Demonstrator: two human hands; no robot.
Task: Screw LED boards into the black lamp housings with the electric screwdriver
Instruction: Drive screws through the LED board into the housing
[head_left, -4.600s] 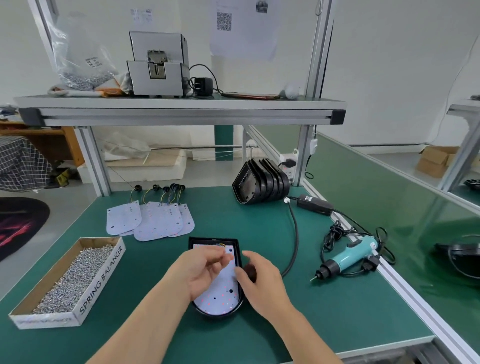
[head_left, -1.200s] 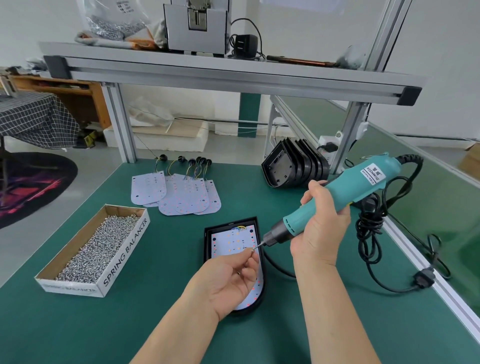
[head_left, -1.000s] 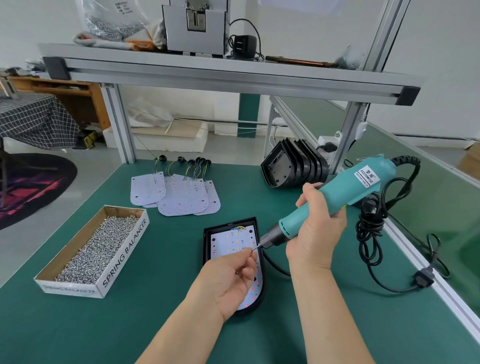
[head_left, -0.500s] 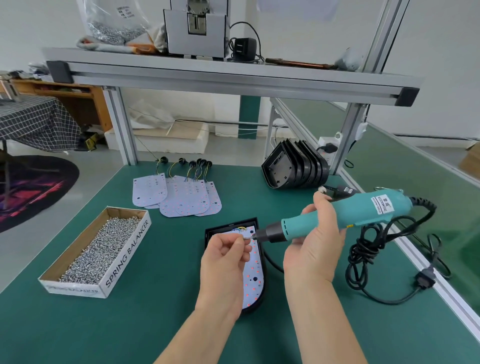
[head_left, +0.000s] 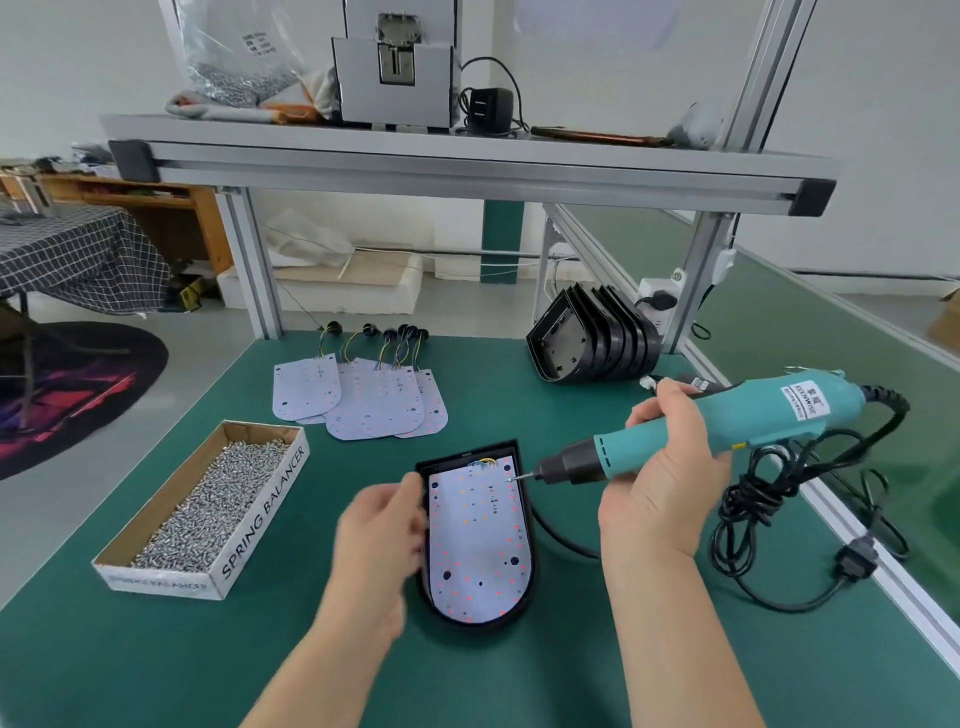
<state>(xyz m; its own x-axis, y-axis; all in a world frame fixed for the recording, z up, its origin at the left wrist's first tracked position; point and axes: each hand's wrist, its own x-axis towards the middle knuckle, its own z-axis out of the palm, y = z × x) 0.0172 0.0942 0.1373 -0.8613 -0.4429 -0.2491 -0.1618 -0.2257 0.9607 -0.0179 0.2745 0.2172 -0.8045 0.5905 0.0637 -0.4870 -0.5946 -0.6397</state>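
— Starting with the biggest, what carries everything?
— A green matted surface (head_left: 156, 649). Toward its left sits a long open cardboard box of small silver screws (head_left: 208, 509). At the far right is a row of empty black plastic lamp housings (head_left: 592, 348) leaning on one another. At the far middle lie loose white LED boards with wire tails (head_left: 363, 400), overlapping.
— And the piece being worked?
— One black lamp housing with a rounded near end (head_left: 525, 519) lies flat in the near middle, with a white LED board dotted with red (head_left: 478, 545) seated inside it.
— The tool?
— A teal electric screwdriver with a black coiled cord (head_left: 727, 421), held nearly level. Its bit is at the board's far right corner, where a small silver screw (head_left: 511, 479) sits at the tip.
— The hands?
— The right hand (head_left: 660, 483) has its fingers wrapped round the screwdriver's barrel. The left hand (head_left: 384, 525) is blurred, fingers curled against the housing's left wall; whether they clamp it I cannot tell.
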